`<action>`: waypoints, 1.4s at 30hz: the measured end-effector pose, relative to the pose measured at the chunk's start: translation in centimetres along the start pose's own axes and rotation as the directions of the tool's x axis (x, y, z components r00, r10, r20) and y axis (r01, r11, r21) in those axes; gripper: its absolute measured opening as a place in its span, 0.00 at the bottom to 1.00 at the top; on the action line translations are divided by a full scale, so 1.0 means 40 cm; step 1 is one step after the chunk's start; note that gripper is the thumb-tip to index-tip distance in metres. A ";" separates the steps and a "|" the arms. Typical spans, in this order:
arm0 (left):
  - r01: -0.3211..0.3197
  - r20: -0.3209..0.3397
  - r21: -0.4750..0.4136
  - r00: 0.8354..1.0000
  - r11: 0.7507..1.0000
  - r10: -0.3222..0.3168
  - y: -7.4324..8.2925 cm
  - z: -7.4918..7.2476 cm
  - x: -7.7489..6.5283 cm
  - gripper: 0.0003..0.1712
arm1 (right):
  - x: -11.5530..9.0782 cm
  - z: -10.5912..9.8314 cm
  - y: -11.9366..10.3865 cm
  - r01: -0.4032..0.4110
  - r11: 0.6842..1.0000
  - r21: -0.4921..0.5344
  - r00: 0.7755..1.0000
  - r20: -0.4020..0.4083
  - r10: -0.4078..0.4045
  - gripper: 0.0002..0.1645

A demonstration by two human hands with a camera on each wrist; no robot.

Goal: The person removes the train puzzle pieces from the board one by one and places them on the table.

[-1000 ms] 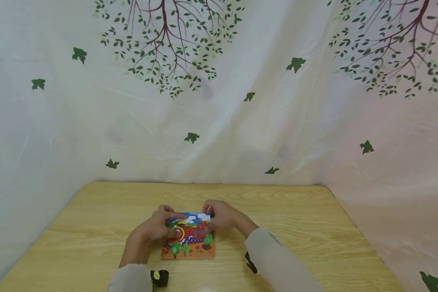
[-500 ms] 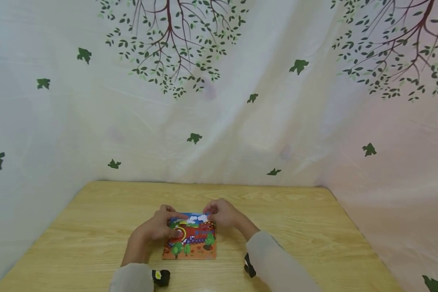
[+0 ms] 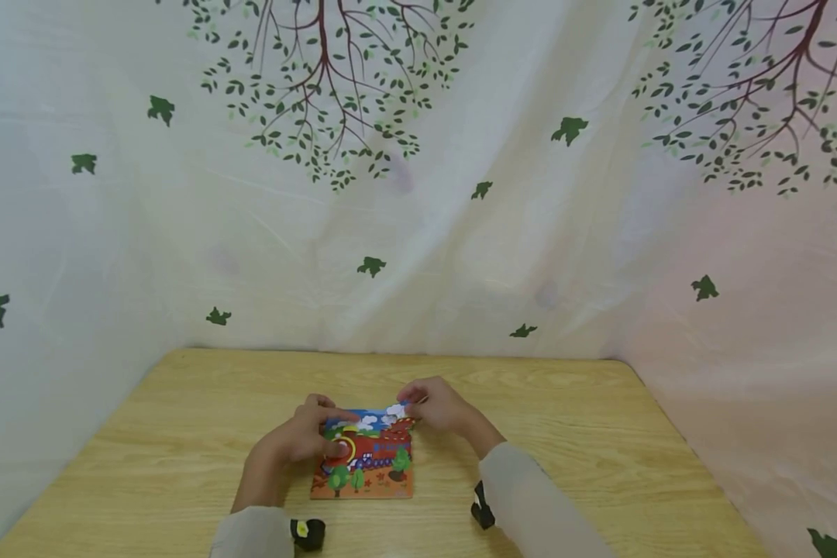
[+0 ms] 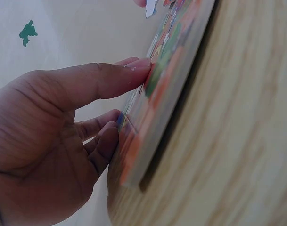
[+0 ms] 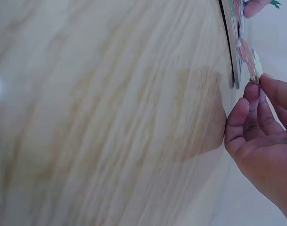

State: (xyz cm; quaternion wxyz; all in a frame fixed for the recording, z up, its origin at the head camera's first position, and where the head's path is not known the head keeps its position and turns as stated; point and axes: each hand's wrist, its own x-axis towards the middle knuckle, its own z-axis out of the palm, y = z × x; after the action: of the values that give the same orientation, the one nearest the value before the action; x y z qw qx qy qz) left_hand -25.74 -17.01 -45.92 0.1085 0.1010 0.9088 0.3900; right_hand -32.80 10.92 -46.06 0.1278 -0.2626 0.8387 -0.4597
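A flat jigsaw puzzle (image 3: 366, 461) with a colourful red train scene lies on the wooden table. My left hand (image 3: 294, 434) holds its left side, thumb pressed on the picture and index finger along the top; in the left wrist view, other fingers curl at the board's edge (image 4: 167, 108). At the top right corner, my right hand (image 3: 442, 407) pinches a jigsaw piece (image 3: 396, 412) with cloud and red printing between thumb and fingers. The right wrist view shows this piece (image 5: 250, 61) tilted up from the board.
The wooden table (image 3: 565, 434) stretches around the puzzle on all sides. Behind it hangs a pale curtain (image 3: 432, 294) printed with trees and green leaves. A black wrist device (image 3: 308, 535) sits by the left sleeve, another (image 3: 483, 505) by the right.
My right hand has shifted up and to the right, raising the corner piece away from the board. The left hand keeps its place on the puzzle.
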 end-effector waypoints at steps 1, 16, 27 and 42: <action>0.004 -0.001 -0.003 1.000 1.000 -0.004 0.000 0.000 -0.001 0.26 | 0.000 -0.005 0.005 0.001 1.000 0.001 1.000 -0.009 -0.001 0.11; 0.000 0.009 -0.014 1.000 1.000 0.000 0.001 0.000 -0.003 0.25 | -0.020 -0.141 0.071 -0.028 1.000 0.011 0.983 -0.182 0.029 0.12; 0.021 -0.004 -0.007 1.000 1.000 -0.021 -0.005 -0.003 0.000 0.24 | -0.072 -0.283 0.129 -0.072 0.997 -0.021 0.962 -0.266 0.064 0.14; 0.000 -0.005 -0.003 1.000 1.000 0.000 -0.016 -0.003 0.007 0.25 | -0.171 -0.410 0.234 -0.176 0.982 -0.072 0.910 -0.391 0.135 0.15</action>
State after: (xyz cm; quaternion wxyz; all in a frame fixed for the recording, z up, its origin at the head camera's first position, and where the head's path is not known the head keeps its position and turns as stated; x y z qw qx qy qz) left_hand -26.11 -17.43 -46.34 0.1066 0.0999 0.9085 0.3916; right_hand -37.62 30.39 -45.16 -0.0171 -0.1060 0.8888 -0.4456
